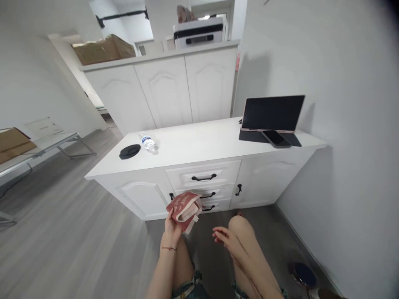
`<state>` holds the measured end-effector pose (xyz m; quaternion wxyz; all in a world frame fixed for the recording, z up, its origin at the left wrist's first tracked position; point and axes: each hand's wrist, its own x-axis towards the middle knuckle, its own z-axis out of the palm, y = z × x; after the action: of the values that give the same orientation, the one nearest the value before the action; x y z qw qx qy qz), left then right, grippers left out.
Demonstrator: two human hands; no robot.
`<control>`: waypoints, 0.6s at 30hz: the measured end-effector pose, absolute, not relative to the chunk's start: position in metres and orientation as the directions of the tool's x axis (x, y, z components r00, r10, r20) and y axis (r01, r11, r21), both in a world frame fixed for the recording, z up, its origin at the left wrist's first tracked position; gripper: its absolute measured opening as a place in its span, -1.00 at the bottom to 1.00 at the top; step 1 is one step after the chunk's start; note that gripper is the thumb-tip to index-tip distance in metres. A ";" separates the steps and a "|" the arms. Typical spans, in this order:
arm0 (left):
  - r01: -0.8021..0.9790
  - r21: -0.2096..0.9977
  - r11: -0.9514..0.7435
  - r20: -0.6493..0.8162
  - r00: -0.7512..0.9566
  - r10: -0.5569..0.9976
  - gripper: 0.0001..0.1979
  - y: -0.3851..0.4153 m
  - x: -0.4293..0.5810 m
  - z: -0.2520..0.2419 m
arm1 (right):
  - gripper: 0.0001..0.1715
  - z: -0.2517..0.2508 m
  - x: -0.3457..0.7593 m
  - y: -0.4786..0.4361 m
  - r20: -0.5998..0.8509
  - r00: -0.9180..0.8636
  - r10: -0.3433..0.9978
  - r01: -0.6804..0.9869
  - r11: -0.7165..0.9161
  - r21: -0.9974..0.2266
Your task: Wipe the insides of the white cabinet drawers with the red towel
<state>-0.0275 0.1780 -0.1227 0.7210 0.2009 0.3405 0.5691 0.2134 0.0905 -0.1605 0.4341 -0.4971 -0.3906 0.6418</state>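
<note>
On the white counter (pixel 199 145) ahead of us lie a water bottle (pixel 147 141) and a black round lid (pixel 129 151) toward the left, and a propped tablet (pixel 272 113) and a phone (pixel 276 138) at the right. Black-handled drawers (pixel 203 178) face us below. The folded red cloth (pixel 184 209) hangs before the lower drawers, its near edge pinched by the fingers of our left hand (pixel 171 228), which is raised on a straight wrist. Our right hand (pixel 225 237) rests by our knee, fingers loosely spread and empty, apart from the cloth.
</note>
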 end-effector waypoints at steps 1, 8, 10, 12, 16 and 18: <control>-0.691 0.672 0.265 -0.232 0.143 0.962 -0.65 0.174 -0.030 -0.126 | -0.59 -0.156 0.216 0.078 -0.344 -0.180 0.921 -0.291 -0.384 -0.876; -0.892 0.353 0.282 0.093 0.334 0.938 -0.57 0.141 -0.024 -0.143 | -0.62 -0.144 0.230 0.055 -0.387 -0.499 0.775 -0.677 -0.628 -0.384; -0.867 0.336 0.368 0.078 0.415 0.906 -0.53 0.132 -0.017 -0.138 | -0.62 -0.143 0.227 0.064 -0.383 -0.504 0.774 -0.705 -0.625 -0.336; -0.832 0.348 0.432 0.025 0.469 0.883 -0.50 0.126 -0.011 -0.130 | -0.64 -0.140 0.221 0.074 -0.400 -0.495 0.772 -0.720 -0.622 -0.308; -0.798 0.366 0.479 -0.064 0.492 0.868 -0.51 0.124 -0.008 -0.114 | -0.69 -0.131 0.202 0.089 -0.436 -0.498 0.750 -0.711 -0.641 -0.290; -0.779 0.368 0.508 -0.094 0.512 0.854 -0.53 0.126 -0.011 -0.113 | -0.74 -0.129 0.191 0.095 -0.447 -0.492 0.747 -0.685 -0.649 -0.330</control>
<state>-0.0107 0.1264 -0.1131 0.8581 0.1412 0.1327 0.4756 0.1910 0.0947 -0.1288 0.4152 -0.2854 -0.0539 0.8621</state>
